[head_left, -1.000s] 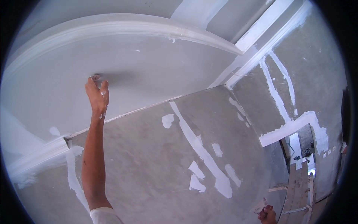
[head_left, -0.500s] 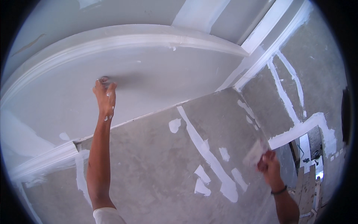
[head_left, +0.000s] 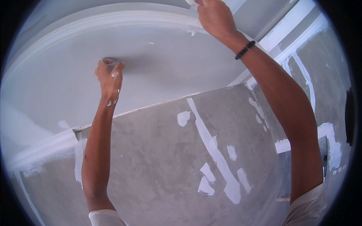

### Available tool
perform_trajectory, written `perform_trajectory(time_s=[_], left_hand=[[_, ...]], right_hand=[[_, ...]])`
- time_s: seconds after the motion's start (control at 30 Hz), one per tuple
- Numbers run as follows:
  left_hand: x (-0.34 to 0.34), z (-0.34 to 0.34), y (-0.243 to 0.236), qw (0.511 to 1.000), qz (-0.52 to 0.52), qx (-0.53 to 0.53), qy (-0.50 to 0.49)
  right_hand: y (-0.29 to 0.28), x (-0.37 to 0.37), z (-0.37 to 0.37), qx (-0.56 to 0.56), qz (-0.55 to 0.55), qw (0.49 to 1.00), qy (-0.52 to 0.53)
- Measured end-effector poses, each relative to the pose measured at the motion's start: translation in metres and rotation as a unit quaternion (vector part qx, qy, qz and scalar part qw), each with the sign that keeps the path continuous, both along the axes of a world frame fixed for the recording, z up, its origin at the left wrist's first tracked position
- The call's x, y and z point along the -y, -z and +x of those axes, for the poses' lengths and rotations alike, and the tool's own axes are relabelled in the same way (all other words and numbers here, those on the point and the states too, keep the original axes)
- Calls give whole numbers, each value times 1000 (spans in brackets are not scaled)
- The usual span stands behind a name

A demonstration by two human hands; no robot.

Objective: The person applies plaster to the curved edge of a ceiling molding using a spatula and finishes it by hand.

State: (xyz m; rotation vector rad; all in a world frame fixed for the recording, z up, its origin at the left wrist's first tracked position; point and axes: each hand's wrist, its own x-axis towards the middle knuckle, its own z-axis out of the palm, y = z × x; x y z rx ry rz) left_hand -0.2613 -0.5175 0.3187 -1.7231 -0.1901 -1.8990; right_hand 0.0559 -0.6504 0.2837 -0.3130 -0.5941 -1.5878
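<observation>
My left hand (head_left: 110, 75), spotted with white compound, has fingers curled on a small round pinkish-grey object (head_left: 108, 61) against the pale ceiling board (head_left: 64, 75); what it is I cannot make out. My right hand (head_left: 215, 19), a black band on its wrist, is raised to the top edge, gripping a putty knife (head_left: 192, 2) whose blade is mostly out of frame, near the curved white moulding (head_left: 151, 19).
A grey wall (head_left: 151, 169) with white patched strips (head_left: 211, 147) lies beyond my forearms. Straight white trim (head_left: 49, 145) runs at the left. At the right, a wall opening (head_left: 283, 169) is partly hidden by my right arm.
My right hand has risen from the lower right to the top centre with the putty knife. My left hand stays on the round object; the view has shifted slightly.
</observation>
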Motion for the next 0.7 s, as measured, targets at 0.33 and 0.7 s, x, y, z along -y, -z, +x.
perform_trajectory(time_s=[0.33, 0.7], left_hand=[[9, 6, 16, 1000, -13, -23, 13], [10, -2, 20, 999, -24, -26, -1]], right_hand=[[-7, -29, -32, 56, -35, 993, 96], [71, -13, 7, 32, -25, 986, 160]])
